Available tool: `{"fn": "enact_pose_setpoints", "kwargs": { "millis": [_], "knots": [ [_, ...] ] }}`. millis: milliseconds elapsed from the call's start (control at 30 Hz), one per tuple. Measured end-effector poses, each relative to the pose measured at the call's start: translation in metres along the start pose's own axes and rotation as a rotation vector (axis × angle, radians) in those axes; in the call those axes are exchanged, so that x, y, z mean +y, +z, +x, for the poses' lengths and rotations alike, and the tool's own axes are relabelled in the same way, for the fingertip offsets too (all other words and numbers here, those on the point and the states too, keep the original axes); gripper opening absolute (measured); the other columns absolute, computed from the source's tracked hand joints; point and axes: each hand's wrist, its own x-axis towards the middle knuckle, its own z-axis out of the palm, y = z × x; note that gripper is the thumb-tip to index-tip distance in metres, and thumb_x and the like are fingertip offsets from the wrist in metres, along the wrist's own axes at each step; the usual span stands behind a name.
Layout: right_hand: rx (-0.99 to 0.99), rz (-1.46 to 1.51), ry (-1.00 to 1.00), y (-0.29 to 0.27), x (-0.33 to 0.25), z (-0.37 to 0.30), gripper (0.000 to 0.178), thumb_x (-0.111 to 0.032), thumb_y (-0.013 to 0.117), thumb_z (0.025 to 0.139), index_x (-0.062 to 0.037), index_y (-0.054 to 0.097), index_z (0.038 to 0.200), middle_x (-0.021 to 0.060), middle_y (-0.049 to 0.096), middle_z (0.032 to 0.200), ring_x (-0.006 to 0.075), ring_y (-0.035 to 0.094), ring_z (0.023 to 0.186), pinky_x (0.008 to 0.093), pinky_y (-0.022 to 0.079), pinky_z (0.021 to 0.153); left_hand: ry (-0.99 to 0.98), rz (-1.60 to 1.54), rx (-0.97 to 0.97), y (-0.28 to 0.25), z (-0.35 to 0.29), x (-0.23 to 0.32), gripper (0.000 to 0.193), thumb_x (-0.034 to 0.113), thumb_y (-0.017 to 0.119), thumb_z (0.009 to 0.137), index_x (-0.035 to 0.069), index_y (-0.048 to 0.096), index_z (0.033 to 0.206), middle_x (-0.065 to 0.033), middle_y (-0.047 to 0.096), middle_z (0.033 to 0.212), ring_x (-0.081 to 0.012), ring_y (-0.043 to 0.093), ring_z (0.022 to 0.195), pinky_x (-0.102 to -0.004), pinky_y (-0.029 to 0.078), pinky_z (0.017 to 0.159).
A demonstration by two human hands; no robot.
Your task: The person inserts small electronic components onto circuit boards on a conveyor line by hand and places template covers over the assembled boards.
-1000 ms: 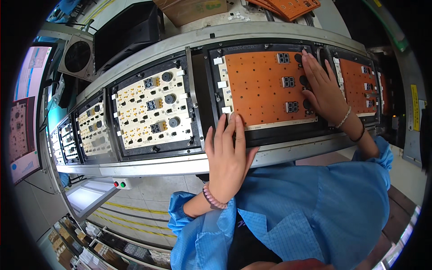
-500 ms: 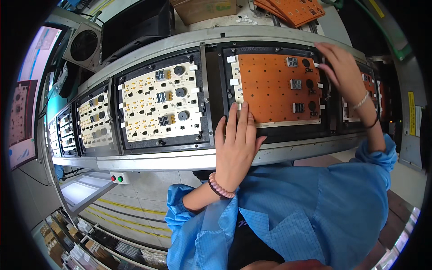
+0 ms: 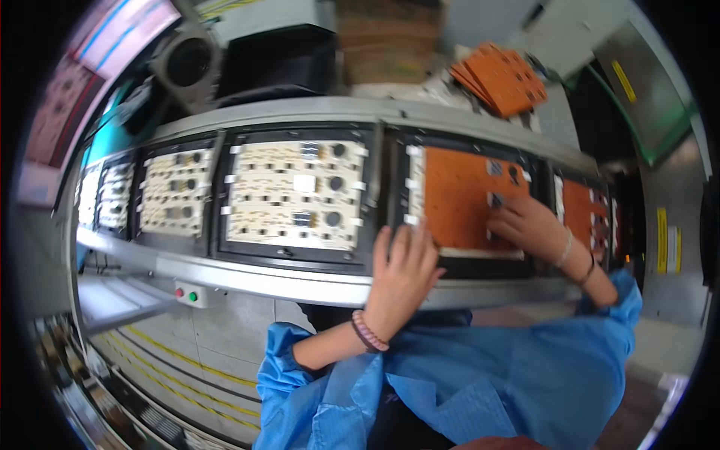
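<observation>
An orange cover sheet (image 3: 457, 202) lies over a cream circuit board in a black fixture tray (image 3: 465, 142), its displays and round black parts showing at the right side. My left hand (image 3: 403, 276) rests at the sheet's lower left corner, fingers stretched out and apart, holding nothing visible. Over the lower right part of the sheet is my right hand (image 3: 531, 229), fingers bent, tips near the middle display. Blur and the hand itself hide whether those fingers hold anything. A bare cream circuit board (image 3: 255, 196) sits in the tray to the left, with a white square patch at its middle display.
A metal conveyor rail (image 3: 300, 279) runs along the trays' near side. Another orange-covered board (image 3: 576, 206) stands to the right. Behind the line are stacked orange sheets (image 3: 499, 79), a cardboard box (image 3: 390, 41) and a black bin (image 3: 277, 64). A button box (image 3: 191, 294) hangs at the near left.
My right hand has moved from the sheet's upper right edge down and left onto its lower right part. My left hand stays at the lower left corner. The whole view has shifted.
</observation>
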Motion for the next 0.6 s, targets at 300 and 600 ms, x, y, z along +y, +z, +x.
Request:
{"fn": "enact_pose_setpoints", "kwargs": {
  "millis": [300, 600],
  "knots": [
    [0.012, 0.139, 0.095, -0.010, 0.020, 0.024, 0.014, -0.020, 0.071, 0.085, -0.0110, 0.063, 0.077, 0.0067, 0.057, 0.068, 0.0255, 0.054, 0.074, 0.0377, 0.043, 0.072, 0.025, -0.173, 0.169, -0.012, -0.048, -0.054, 0.053, 0.029, 0.069, 0.089, 0.007, 0.055, 0.135, -0.0070, 0.057, 0.125, -0.0223, 0.051, 0.123, -0.0484, 0.033, 0.111],
    [0.243, 0.471, -0.024, -0.014, 0.082, 0.313, 0.022, -0.015, 0.060, 0.094, -0.0042, 0.061, 0.112, 0.0157, 0.066, 0.102, 0.0331, 0.064, 0.099, 0.0405, 0.051, 0.085, -0.148, -0.186, 0.380, -0.038, -0.058, -0.104, 0.038, 0.015, 0.067, 0.088, 0.008, 0.062, 0.125, -0.0069, 0.060, 0.116, -0.0237, 0.055, 0.110, -0.0462, 0.037, 0.104]
  ]
}}
